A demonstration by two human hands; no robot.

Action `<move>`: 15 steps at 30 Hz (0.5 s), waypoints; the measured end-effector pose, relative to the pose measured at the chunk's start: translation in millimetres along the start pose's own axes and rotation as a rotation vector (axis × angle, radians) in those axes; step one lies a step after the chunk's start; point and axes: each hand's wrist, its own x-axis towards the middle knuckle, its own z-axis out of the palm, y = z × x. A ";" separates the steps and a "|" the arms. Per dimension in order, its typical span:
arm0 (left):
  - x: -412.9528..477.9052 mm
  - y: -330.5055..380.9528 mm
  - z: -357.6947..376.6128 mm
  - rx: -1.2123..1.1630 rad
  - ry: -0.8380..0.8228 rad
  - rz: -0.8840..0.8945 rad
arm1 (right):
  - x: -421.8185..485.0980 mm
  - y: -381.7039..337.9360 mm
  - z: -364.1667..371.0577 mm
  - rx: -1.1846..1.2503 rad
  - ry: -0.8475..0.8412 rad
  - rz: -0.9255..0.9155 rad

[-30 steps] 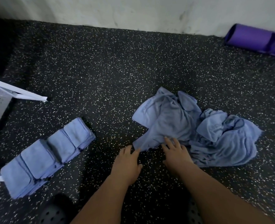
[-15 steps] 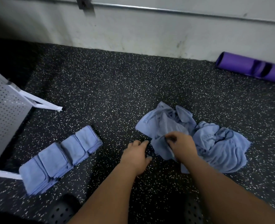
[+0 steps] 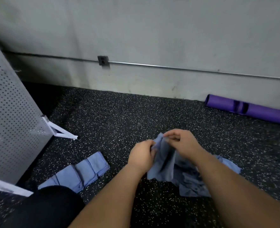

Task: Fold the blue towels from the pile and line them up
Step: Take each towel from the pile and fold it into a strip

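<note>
Above the speckled floor [image 3: 119, 116], in the head view, both hands are pinching one blue towel [image 3: 162, 163] by its top edge; it is hanging straight down between them. Left hand [image 3: 141, 156] and right hand [image 3: 181, 143] are gripping close together. Underneath, the pile [image 3: 193, 185] is lying; the folded row [image 3: 80, 171] is waiting to the left, nearer the left hand.

Blue towel [image 3: 162, 163]; black white-speckled floor [image 3: 136, 116]; purple mat [image 3: 251, 111]; grey perforated panel [image 3: 9, 112]
</note>
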 end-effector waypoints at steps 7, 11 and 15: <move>-8.9 50.1 -59.6 -0.134 0.114 0.092 | -32.0 -62.4 -40.1 -0.155 0.125 -0.069; -13.4 78.5 -96.2 -0.224 0.157 0.119 | -53.8 -92.4 -50.7 -0.124 0.134 -0.154; -18.6 88.3 -121.1 -0.265 0.140 0.100 | -78.1 -113.1 -52.1 0.002 0.114 -0.224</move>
